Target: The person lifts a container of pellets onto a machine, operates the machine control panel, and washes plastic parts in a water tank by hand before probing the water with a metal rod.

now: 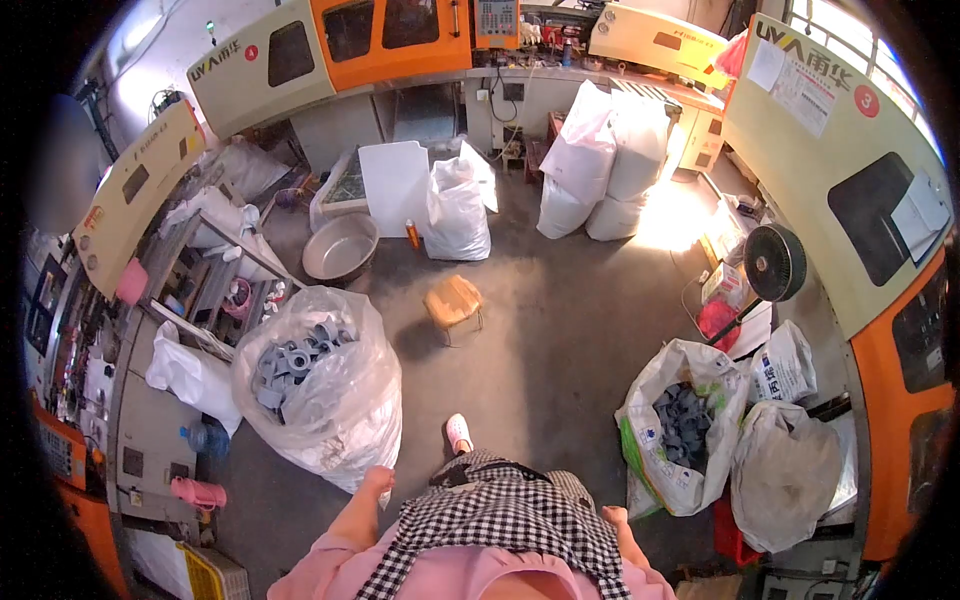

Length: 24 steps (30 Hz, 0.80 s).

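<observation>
Person in a black-and-white checked apron [500, 510] is standing at the near centre, one white shoe [458, 432] showing on the grey floor [550, 360]. Left hand [376, 481] is hanging just beside the near edge of a large, bulging sack of cloudy clear plastic [350, 430], at the left; contact: cannot tell. Grey moulded plastic fittings [290, 365] are showing inside that sack. Left grip: fingers foreshortened, cannot tell whether spread or pressed together. Right hand [613, 515] is hanging at the near right, only partly showing; its grip likewise cannot be told. Nearest on that side, an open white-and-green woven sack [655, 480] is standing apart from the hand and holding darker grey plastic pieces [684, 425]. Beyond, a small brown-topped stool [453, 300] is standing mid-floor; a round grey basin [340, 248] is resting farther left; a black round-headed fan [774, 262] is standing at the right
</observation>
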Tool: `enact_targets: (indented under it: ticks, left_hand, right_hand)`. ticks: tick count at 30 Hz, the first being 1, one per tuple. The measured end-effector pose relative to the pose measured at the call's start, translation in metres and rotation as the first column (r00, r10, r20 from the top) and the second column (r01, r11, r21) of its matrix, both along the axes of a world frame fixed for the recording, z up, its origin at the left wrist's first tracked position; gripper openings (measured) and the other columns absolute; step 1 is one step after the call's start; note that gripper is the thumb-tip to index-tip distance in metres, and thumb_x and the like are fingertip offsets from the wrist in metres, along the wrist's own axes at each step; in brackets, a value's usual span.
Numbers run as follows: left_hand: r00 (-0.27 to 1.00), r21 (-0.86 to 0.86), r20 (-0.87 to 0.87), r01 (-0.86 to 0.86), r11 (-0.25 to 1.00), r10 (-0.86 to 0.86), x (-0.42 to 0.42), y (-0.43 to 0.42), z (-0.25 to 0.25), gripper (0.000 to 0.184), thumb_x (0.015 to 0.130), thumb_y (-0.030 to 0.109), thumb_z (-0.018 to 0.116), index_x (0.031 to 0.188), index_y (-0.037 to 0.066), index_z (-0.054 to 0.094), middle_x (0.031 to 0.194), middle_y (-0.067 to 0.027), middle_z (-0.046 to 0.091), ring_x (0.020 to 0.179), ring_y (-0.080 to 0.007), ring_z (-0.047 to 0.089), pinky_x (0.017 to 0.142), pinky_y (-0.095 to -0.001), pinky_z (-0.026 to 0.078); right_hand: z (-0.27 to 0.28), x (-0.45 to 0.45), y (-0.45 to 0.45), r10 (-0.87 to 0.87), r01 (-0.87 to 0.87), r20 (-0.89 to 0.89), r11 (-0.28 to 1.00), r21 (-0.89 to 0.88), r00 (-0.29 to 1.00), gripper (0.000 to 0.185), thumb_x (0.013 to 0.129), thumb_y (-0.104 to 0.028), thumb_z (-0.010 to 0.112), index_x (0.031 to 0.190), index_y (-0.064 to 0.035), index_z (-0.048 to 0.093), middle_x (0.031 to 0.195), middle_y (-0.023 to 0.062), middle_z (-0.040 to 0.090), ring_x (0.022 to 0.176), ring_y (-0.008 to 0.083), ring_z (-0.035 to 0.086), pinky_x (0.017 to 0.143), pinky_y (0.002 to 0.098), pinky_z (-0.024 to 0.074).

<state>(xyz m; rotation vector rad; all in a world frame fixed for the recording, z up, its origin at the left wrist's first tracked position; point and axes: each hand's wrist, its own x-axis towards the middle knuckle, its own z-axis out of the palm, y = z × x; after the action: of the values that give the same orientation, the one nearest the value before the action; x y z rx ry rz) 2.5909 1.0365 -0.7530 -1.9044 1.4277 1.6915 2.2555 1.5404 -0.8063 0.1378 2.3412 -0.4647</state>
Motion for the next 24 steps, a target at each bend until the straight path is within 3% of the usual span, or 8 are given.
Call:
enact_targets:
  ticks: [8, 9, 11, 13, 15, 20, 22, 24]
  left_hand:
    - [0.997, -0.108, -0.041, -0.063, 0.992, 0.059, -0.014, 0.000, -0.002, 0.008, 0.069, 0.011, 0.056, 0.075, 0.005, 0.055, 0.061, -0.0074, 0.055, 0.047, -0.0149, 0.052, 0.039, -0.0260, 0.041]
    - [0.960, -0.259, -0.016, 0.266, 0.929, -0.279, -0.010, -0.004, -0.003, 0.011, 0.072, 0.014, 0.053, 0.074, 0.004, 0.056, 0.065, -0.0087, 0.056, 0.053, -0.0173, 0.054, 0.044, -0.0288, 0.043]
    - [0.812, -0.382, 0.059, 0.555, 0.739, -0.580, -0.006, -0.016, -0.018, 0.016, 0.074, 0.018, 0.051, 0.074, 0.003, 0.057, 0.069, -0.0101, 0.058, 0.058, -0.0197, 0.057, 0.049, -0.0315, 0.045]
    - [0.222, -0.264, 0.622, 0.962, 0.066, -0.751, -0.006, -0.026, -0.032, 0.028, 0.079, 0.025, 0.041, 0.078, 0.004, 0.060, 0.078, -0.0114, 0.060, 0.072, -0.0246, 0.058, 0.061, -0.0374, 0.045]
    - [0.157, -0.164, 0.646, 0.984, 0.065, -0.747, -0.008, -0.032, -0.028, 0.031, 0.080, 0.026, 0.037, 0.082, 0.005, 0.060, 0.083, -0.0112, 0.059, 0.079, -0.0259, 0.056, 0.065, -0.0386, 0.043]
    - [0.073, -0.065, 0.608, 0.997, 0.042, -0.790, -0.021, -0.056, -0.012, 0.034, 0.079, 0.031, 0.037, 0.086, 0.008, 0.060, 0.093, -0.0116, 0.057, 0.086, -0.0256, 0.054, 0.073, -0.0377, 0.040]
    - [0.618, 0.081, 0.390, 0.716, 0.694, -0.683, -0.047, -0.070, -0.002, 0.035, 0.077, 0.036, 0.042, 0.092, 0.009, 0.058, 0.093, -0.0114, 0.058, 0.087, -0.0245, 0.054, 0.077, -0.0423, 0.037]
    - [0.806, 0.138, 0.277, 0.506, 0.851, -0.524, -0.077, -0.083, 0.021, 0.034, 0.076, 0.036, 0.046, 0.096, 0.010, 0.056, 0.091, -0.0096, 0.058, 0.086, -0.0229, 0.053, 0.077, -0.0449, 0.035]
  right_hand:
    - [-0.033, -0.009, 0.021, -0.005, 0.009, 0.021, 0.984, -0.179, 1.000, 0.026, 0.071, -0.027, 0.054, 0.084, -0.0048, 0.059, 0.075, 0.0053, 0.060, 0.071, 0.0155, 0.057, 0.064, 0.0271, 0.0449]
    - [-0.038, -0.009, 0.025, 0.120, -0.152, -0.154, 0.964, -0.216, 0.981, 0.025, 0.067, -0.019, 0.060, 0.084, -0.0002, 0.060, 0.067, 0.0096, 0.060, 0.059, 0.0186, 0.058, 0.055, 0.0299, 0.0471]
    - [-0.096, -0.014, 0.051, 0.249, -0.286, -0.193, 0.938, -0.197, 0.949, 0.025, 0.067, -0.019, 0.060, 0.083, 0.0000, 0.060, 0.067, 0.0096, 0.060, 0.060, 0.0188, 0.058, 0.056, 0.0299, 0.0472]
    - [-0.099, -0.013, 0.051, 0.374, -0.416, -0.228, 0.893, -0.172, 0.899, 0.024, 0.068, -0.018, 0.060, 0.083, 0.0001, 0.060, 0.068, 0.0097, 0.060, 0.060, 0.0190, 0.058, 0.056, 0.0299, 0.0472]
    - [-0.047, -0.014, 0.025, -0.069, 0.081, 0.129, 0.993, -0.090, 0.989, 0.026, 0.067, -0.020, 0.060, 0.082, 0.0005, 0.060, 0.072, 0.0113, 0.060, 0.067, 0.0200, 0.058, 0.061, 0.0307, 0.0466]
    - [-0.020, -0.056, 0.006, -0.073, 0.089, 0.083, 0.972, -0.217, 0.994, 0.029, 0.069, -0.023, 0.058, 0.084, 0.0018, 0.059, 0.078, 0.0157, 0.060, 0.075, 0.0223, 0.058, 0.066, 0.0336, 0.0440]
    - [0.029, -0.085, -0.026, -0.131, 0.146, 0.081, 0.966, -0.213, 0.988, 0.031, 0.070, -0.024, 0.058, 0.087, 0.0019, 0.057, 0.081, 0.0156, 0.060, 0.077, 0.0229, 0.057, 0.067, 0.0334, 0.0433]
    - [0.050, -0.119, -0.050, -0.083, 0.045, -0.088, 0.927, -0.372, 0.993, 0.032, 0.071, -0.022, 0.058, 0.092, 0.0013, 0.056, 0.083, 0.0141, 0.060, 0.076, 0.0206, 0.057, 0.066, 0.0305, 0.0431]
